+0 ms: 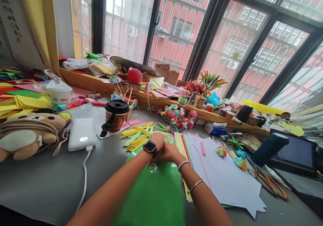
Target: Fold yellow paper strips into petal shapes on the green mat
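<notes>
My left hand [157, 140], with a dark smartwatch [150, 146] on its wrist, meets my right hand [172, 153] above the far end of a glossy green sheet [156, 195]. Both hands are closed and curled inward, touching each other; whatever they hold is hidden between them. Beaded and metal bracelets circle my right wrist and forearm. A small pale patterned piece [151, 165] shows just below the hands. Folded yellow and green paper strips [136, 137] lie in a loose pile beside my left hand.
White paper sheets [222, 175] lie at right, near paper flowers [240, 162] and a dark cylinder [270, 148]. At left are a lidded coffee cup [116, 116], a white power bank [82, 134] with cable, and a plush bear [31, 135]. A cluttered ledge [161, 101] runs behind.
</notes>
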A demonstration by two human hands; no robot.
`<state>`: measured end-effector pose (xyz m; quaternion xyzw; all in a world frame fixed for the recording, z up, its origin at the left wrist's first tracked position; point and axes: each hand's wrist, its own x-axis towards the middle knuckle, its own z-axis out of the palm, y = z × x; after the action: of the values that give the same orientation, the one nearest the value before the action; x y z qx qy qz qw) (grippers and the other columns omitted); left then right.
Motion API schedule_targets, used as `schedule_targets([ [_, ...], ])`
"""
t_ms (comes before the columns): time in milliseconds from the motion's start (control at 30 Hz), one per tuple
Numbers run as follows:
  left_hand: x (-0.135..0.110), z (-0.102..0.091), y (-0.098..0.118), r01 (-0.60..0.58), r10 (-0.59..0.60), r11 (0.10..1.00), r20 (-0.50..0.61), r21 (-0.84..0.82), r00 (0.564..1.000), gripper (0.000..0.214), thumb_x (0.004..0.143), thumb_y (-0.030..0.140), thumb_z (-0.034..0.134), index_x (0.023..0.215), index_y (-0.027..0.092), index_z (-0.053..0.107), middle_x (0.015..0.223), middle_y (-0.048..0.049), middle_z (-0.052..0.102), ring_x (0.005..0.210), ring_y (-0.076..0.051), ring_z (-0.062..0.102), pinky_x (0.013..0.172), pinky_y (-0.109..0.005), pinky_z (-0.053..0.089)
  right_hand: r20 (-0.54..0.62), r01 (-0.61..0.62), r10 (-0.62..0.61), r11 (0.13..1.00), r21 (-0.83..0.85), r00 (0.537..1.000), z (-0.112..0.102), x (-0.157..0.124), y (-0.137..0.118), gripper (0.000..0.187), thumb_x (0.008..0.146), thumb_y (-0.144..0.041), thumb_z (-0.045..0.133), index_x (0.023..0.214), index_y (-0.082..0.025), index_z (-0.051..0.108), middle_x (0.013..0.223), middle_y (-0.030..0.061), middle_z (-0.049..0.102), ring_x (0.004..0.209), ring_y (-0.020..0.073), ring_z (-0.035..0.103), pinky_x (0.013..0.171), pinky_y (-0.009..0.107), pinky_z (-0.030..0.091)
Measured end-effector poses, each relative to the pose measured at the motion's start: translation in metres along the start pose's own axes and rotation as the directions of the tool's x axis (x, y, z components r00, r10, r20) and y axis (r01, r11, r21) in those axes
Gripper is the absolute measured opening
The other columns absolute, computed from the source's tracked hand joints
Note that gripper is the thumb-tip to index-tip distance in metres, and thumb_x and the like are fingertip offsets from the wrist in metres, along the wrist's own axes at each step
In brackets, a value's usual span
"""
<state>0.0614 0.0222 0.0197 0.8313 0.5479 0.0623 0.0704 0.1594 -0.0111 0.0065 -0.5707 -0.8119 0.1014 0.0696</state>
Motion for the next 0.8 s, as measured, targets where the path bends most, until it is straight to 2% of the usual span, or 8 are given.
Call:
schedule_targets([
  [67,-0.001,-0.006,-0.005,0.055,-0.057,0.998,0.035,0.040,0.998,0.028,0.080,0.028,0.046,0.102,0.013,0.050,0.100,-0.0071,0.054,0.085,-0.016,0.054,0.071,-0.036,0.046,-0.002,0.006,-0.006,1.000,0.001,1.000,0.000,0.000,0.000,0.057,0.054,-0.041,0.064,0.104,-0.018,0.049,0.098,0.0098,0.058,0.095,0.0266,0.052,0.090,0.045,0.029],
  [133,-0.003,-0.010,-0.007,0.070,-0.072,0.995,0.027,0.070,0.997,0.022,0.078,0.022,0.047,0.088,0.007,0.058,0.088,-0.0137,0.059,0.080,-0.020,0.056,0.069,-0.032,0.045,0.001,0.012,-0.013,1.000,0.008,1.000,0.000,-0.001,0.000,0.055,0.055,-0.042,0.064,0.102,-0.018,0.050,0.097,0.0092,0.059,0.094,0.0259,0.053,0.089,0.044,0.029],
  [200,-0.007,-0.013,-0.005,0.076,-0.077,0.992,0.010,0.096,0.997,0.021,0.076,0.016,0.045,0.082,0.006,0.061,0.082,-0.0160,0.061,0.076,-0.022,0.058,0.065,-0.030,0.044,0.005,0.011,-0.011,1.000,0.022,1.000,-0.001,-0.001,-0.001,0.059,0.053,-0.045,0.064,0.103,-0.017,0.049,0.097,0.0101,0.059,0.094,0.0269,0.053,0.090,0.048,0.027],
  [333,-0.014,-0.011,0.007,0.053,-0.050,0.990,-0.028,0.132,0.998,0.022,0.074,0.009,0.041,0.079,0.006,0.063,0.079,-0.0162,0.062,0.075,-0.023,0.059,0.064,-0.030,0.044,0.004,0.022,-0.022,0.999,0.046,1.000,-0.003,-0.002,-0.002,0.067,0.052,-0.045,0.065,0.110,-0.017,0.046,0.102,0.0114,0.058,0.097,0.0296,0.050,0.092,0.055,0.019],
  [533,-0.019,-0.006,0.017,-0.008,0.014,0.991,-0.042,0.135,0.999,0.018,0.072,0.006,0.045,0.072,0.007,0.064,0.072,-0.0128,0.062,0.076,-0.022,0.059,0.067,-0.029,0.044,0.010,0.011,-0.011,1.000,0.027,1.000,-0.002,0.000,-0.001,0.054,0.056,-0.031,0.063,0.107,-0.019,0.050,0.103,0.0095,0.059,0.098,0.0293,0.050,0.094,0.053,0.018],
  [700,-0.011,-0.004,0.015,0.030,-0.023,0.991,-0.052,0.127,0.998,0.019,0.071,0.003,0.046,0.072,0.006,0.064,0.069,-0.0130,0.062,0.071,-0.023,0.060,0.061,-0.030,0.045,0.029,0.005,-0.004,1.000,-0.016,1.000,-0.003,0.000,-0.002,0.052,0.056,-0.030,0.063,0.104,-0.017,0.052,0.104,0.0111,0.058,0.097,0.0296,0.050,0.093,0.049,0.024],
  [800,-0.007,-0.004,0.013,0.046,-0.040,0.992,-0.055,0.116,0.998,0.013,0.067,0.005,0.052,0.069,0.006,0.065,0.069,-0.0140,0.062,0.069,-0.025,0.060,0.060,-0.032,0.045,0.022,0.000,0.001,1.000,-0.022,1.000,-0.005,-0.001,-0.004,0.052,0.057,-0.030,0.061,0.105,-0.014,0.050,0.101,0.0116,0.059,0.096,0.0279,0.052,0.092,0.047,0.027],
])
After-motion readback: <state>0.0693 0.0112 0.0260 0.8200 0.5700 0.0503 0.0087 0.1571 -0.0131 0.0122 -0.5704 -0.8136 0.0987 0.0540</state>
